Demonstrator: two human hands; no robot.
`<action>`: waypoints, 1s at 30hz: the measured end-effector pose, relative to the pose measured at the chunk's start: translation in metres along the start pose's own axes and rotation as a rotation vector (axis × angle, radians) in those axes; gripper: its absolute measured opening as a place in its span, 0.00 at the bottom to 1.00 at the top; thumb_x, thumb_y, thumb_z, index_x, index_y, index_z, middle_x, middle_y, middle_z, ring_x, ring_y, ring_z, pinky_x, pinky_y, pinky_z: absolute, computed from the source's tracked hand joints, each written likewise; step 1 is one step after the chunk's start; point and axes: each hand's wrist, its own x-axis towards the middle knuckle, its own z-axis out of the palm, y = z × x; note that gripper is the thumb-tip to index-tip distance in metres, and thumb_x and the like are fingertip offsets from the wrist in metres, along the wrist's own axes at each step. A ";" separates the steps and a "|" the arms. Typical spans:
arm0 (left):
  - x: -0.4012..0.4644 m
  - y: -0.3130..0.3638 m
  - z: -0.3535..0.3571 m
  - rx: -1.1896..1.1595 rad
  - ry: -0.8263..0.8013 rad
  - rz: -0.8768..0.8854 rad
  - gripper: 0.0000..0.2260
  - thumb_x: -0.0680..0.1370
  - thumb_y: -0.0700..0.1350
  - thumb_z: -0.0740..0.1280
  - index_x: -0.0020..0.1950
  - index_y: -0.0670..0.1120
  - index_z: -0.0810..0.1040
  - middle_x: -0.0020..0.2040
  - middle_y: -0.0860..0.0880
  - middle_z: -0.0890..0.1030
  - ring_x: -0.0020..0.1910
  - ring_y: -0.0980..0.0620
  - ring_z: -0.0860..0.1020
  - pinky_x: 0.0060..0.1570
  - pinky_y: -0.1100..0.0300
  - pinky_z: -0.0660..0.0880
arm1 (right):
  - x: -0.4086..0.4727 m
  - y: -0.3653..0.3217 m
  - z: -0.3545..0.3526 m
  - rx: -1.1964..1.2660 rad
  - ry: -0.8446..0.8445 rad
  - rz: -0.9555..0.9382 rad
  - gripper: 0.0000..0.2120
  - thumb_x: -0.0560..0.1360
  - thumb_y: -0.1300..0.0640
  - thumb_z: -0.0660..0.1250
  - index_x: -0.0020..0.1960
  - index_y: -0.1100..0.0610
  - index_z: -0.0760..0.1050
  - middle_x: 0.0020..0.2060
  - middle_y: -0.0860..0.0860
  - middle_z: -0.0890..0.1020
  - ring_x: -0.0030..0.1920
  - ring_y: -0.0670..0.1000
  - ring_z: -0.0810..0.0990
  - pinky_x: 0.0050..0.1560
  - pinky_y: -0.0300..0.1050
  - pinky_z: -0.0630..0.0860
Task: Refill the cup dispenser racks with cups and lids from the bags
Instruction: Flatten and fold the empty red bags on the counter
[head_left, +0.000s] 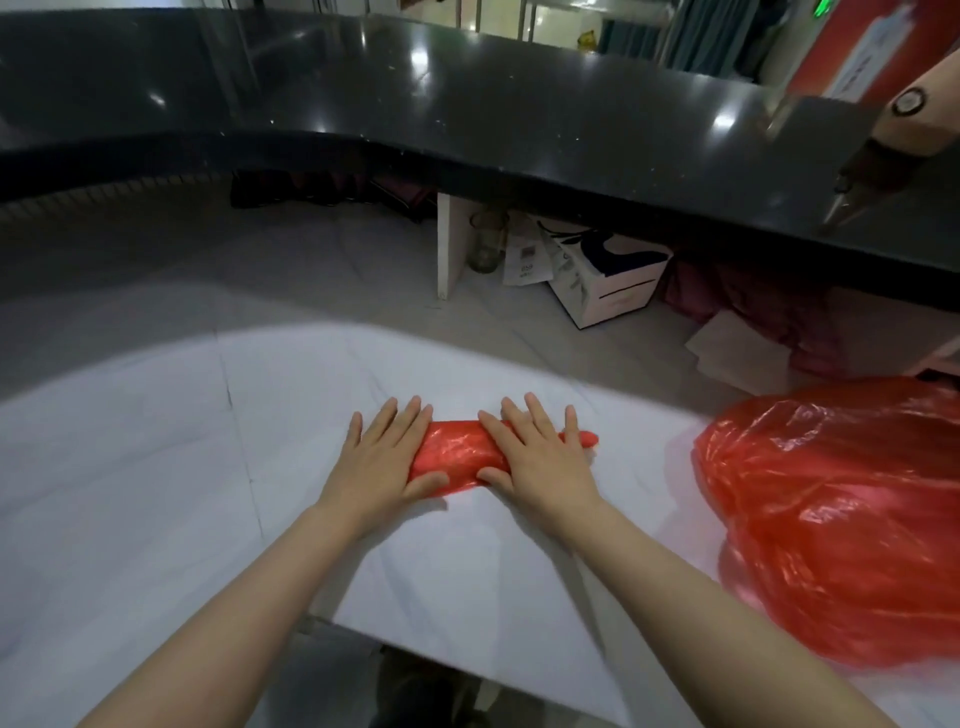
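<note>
Now your left hand (382, 457) and right hand (535, 457) press flat, fingers straight, on a rolled red bag (454, 454) at the middle of the white surface (156, 467); neither grip closes round it. A bulging red bag (841, 519) sits at the right edge.

The hands (379, 462) cover both ends of the folded red bag (457, 457), so its full length is hidden. The large red bag (841, 519) at the right is cut off by the picture's edge, its contents not discernible through the plastic. Under the far dark counter (467, 104), the box (613, 275) and papers (524, 260) carry print too small to read
</note>
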 end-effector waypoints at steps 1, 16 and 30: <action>0.006 -0.002 -0.003 0.028 -0.019 0.053 0.46 0.67 0.76 0.41 0.78 0.52 0.42 0.77 0.56 0.41 0.77 0.51 0.40 0.74 0.45 0.38 | 0.007 0.003 -0.004 -0.027 0.012 0.035 0.33 0.78 0.35 0.52 0.78 0.46 0.48 0.78 0.49 0.52 0.78 0.54 0.44 0.71 0.65 0.37; 0.052 -0.004 -0.032 0.039 0.273 0.292 0.26 0.69 0.43 0.71 0.68 0.45 0.75 0.65 0.46 0.77 0.65 0.43 0.74 0.69 0.39 0.59 | 0.005 0.016 -0.004 0.123 0.227 0.118 0.30 0.73 0.59 0.64 0.74 0.49 0.64 0.70 0.49 0.71 0.69 0.54 0.68 0.73 0.57 0.49; 0.047 0.033 -0.069 0.076 0.274 0.420 0.35 0.78 0.66 0.46 0.78 0.44 0.52 0.77 0.49 0.50 0.76 0.50 0.48 0.74 0.51 0.45 | -0.025 0.058 -0.060 0.196 0.254 0.166 0.29 0.79 0.46 0.60 0.77 0.49 0.56 0.77 0.44 0.50 0.76 0.42 0.41 0.74 0.50 0.36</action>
